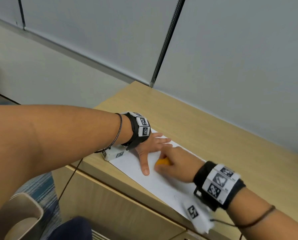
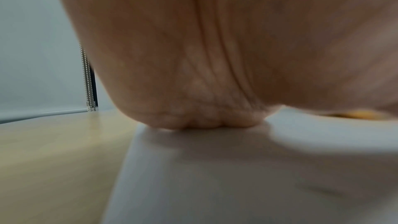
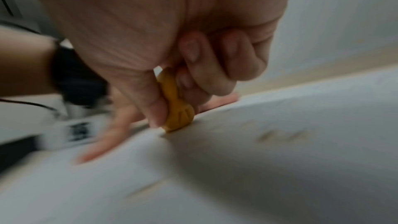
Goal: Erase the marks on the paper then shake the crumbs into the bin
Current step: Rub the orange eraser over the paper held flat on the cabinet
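head view: left hand (image 1: 149,146) flat, fingers straight, pressing paper (image 1: 163,184); right hand (image 1: 176,163) pinching orange eraser (image 1: 162,161) against sheet.

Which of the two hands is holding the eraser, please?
The right hand: its fingers are curled round the orange eraser, pressing it to the paper. The left hand lies flat, fingers spread, on the paper.

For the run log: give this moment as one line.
step: erasing | left hand: flat, pressing on paper | right hand: pinches orange eraser, tip on paper | bin: on floor beside desk, unused
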A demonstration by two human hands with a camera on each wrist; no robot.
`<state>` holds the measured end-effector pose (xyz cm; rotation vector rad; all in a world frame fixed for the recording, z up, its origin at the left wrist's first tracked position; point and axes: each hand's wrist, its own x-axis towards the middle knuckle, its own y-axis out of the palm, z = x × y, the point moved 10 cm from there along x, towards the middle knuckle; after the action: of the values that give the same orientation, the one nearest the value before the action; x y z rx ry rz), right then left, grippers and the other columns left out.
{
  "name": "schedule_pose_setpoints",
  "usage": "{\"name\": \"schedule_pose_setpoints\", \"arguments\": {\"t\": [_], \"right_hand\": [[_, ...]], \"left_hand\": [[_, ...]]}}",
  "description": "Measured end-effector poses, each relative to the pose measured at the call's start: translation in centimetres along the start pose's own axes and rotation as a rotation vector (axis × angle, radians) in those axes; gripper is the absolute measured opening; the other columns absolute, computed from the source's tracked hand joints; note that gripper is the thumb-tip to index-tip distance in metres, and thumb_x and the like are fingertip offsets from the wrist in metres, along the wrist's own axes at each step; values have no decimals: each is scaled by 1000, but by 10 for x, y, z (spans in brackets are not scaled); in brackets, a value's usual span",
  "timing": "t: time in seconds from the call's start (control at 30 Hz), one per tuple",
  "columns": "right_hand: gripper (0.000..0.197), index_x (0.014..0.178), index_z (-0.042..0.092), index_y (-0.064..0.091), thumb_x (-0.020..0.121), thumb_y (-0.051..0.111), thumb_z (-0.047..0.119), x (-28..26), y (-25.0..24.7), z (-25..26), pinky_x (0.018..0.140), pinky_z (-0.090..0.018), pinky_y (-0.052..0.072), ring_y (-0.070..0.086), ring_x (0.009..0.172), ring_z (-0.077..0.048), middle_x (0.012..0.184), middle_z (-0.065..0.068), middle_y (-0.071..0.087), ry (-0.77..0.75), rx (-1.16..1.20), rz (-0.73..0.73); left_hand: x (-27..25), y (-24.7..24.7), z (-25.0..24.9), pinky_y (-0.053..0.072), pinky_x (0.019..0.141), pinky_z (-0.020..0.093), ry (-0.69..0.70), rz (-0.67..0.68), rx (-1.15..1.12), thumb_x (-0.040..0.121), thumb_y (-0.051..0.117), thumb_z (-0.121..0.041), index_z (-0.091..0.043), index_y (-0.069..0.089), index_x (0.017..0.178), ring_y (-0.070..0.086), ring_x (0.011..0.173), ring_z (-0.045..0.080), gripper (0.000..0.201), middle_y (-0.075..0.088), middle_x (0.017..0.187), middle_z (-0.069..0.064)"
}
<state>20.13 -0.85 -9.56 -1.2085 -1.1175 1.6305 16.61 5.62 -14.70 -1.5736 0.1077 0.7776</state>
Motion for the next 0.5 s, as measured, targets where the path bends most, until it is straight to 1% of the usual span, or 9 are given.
{"name": "schedule_pose_setpoints", "arguments": {"t": [0.07,0.1,0.13,0.2,0.27,0.33,0.43,0.47,0.5], "right_hand": [[18,93,23,53,92,58,40,9,-18,-37,63,-27,41,59,83,-20,86,5,59,141,-33,-55],[17,93,22,53,91,57,39,12,-20,-44,65,-29,43,60,83,-21,87,4,59,172,-37,-77],[16,95,21,53,91,55,37,12,-19,-38,66,-31,45,60,83,-22,88,2,60,156,-39,-84],[15,99,20,52,92,57,33,9,-2,-11,69,-30,44,57,82,-18,92,2,60,43,-12,-29],[18,96,22,54,91,63,37,3,9,-4,68,-27,41,53,79,-12,91,5,58,10,100,12],[19,90,24,55,89,66,39,1,-2,-36,66,-25,40,53,75,-11,85,8,58,100,178,-58],[21,88,20,56,90,68,37,-10,-14,-88,63,-28,43,53,68,-16,78,5,57,232,351,-164],[21,90,18,57,91,68,36,-14,-12,-96,60,-29,44,52,63,-15,75,5,56,240,441,-167],[22,92,16,59,91,69,35,-18,-6,-100,57,-29,44,52,58,-14,71,4,56,241,511,-156]], "left_hand": [[2,2,3,-7,117,64,-9,1,-12,58,66,-86,-40,-30,150,-27,150,23,141,-37,159,-13],[3,1,2,-6,117,64,-6,-4,-7,56,65,-87,-41,-30,150,-26,150,23,141,-37,158,-14],[2,0,2,-6,117,64,-3,-3,6,59,67,-85,-40,-29,150,-26,150,23,140,-37,159,-14],[1,-1,-1,-7,119,61,2,5,-1,69,70,-77,-35,-26,153,-26,150,25,134,-37,159,-10],[1,-1,-1,-8,120,59,8,0,-15,70,72,-74,-34,-25,154,-27,150,25,134,-36,160,-9],[4,2,2,-8,119,60,-2,-5,-19,61,68,-83,-37,-26,153,-27,150,22,139,-37,159,-12],[6,5,7,-9,116,60,-6,-5,-36,39,55,-96,-43,-29,150,-26,150,19,148,-37,157,-19],[7,6,7,-9,116,60,-3,-4,-37,37,53,-96,-43,-29,150,-27,150,19,149,-37,157,-20],[7,6,7,-9,116,61,2,-5,-37,39,55,-96,-43,-29,150,-27,150,19,149,-37,157,-19]]}}
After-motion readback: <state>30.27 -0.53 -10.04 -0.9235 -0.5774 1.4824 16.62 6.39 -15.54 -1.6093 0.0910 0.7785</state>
